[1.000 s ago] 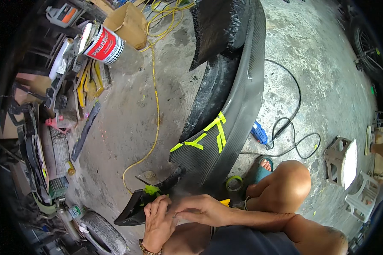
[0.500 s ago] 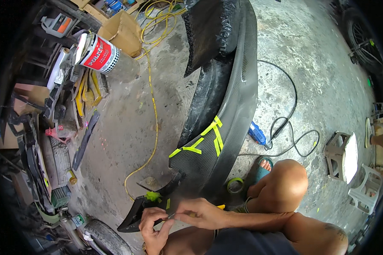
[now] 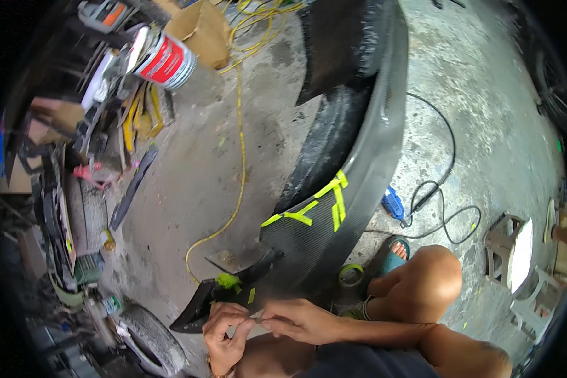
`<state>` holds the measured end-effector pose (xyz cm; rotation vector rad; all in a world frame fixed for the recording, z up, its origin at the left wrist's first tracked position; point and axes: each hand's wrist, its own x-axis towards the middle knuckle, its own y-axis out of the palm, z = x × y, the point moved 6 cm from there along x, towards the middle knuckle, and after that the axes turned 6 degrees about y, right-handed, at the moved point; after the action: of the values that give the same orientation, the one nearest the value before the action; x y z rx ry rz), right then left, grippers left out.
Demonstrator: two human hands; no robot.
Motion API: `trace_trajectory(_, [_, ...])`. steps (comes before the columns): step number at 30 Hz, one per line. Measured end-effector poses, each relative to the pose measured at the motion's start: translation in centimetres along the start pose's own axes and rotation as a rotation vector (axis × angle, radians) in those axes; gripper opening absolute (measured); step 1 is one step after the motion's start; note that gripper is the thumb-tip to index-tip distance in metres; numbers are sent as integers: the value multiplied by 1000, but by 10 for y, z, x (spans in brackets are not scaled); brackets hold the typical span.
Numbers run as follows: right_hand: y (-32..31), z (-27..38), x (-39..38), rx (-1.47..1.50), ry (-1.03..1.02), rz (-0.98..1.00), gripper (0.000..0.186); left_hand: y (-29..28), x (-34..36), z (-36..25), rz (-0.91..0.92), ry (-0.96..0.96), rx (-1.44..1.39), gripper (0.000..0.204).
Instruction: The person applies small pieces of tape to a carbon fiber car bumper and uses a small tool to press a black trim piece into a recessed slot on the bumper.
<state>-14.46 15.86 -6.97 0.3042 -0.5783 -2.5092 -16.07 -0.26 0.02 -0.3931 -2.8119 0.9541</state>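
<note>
Where the bare left hand (image 3: 225, 334) and bare right hand (image 3: 301, 320) nearly meet: fingers almost pinched; whether closed on anything, cannot tell.
Long, curved, black woven-textured panel (image 3: 366, 183): beyond both hands, toward one o'clock.

From here the panel (image 3: 377, 148) runs ahead of the left hand (image 3: 227, 332) and right hand (image 3: 301, 320), tape strips (image 3: 336, 218) on it; tape roll (image 3: 353, 267) right of the hands, power tool (image 3: 394, 205) past that, tire (image 3: 162, 331) over left.
</note>
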Motion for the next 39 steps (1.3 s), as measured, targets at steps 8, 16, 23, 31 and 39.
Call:
trace_trajectory(8, [10, -15, -6, -384, 171, 162, 10, -52, -20, 0, -505, 48, -128, 44])
trace_trajectory(16, [-18, -18, -7, -658, 230, -55, 15, -31, -37, -14, -170, -21, 93, 20])
trace_trajectory(23, [-33, -21, -3, -489, 262, -181, 15, 22, -63, 0, 53, -251, 86, 24])
trace_trajectory(31, [3, -29, 0, -260, 272, 269, 18, 46, -99, 16, -238, -374, -278, 15])
trace_trajectory(39, [11, -41, -7, -369, 392, 685, 22, 29, -113, 4, -372, -505, -151, 11])
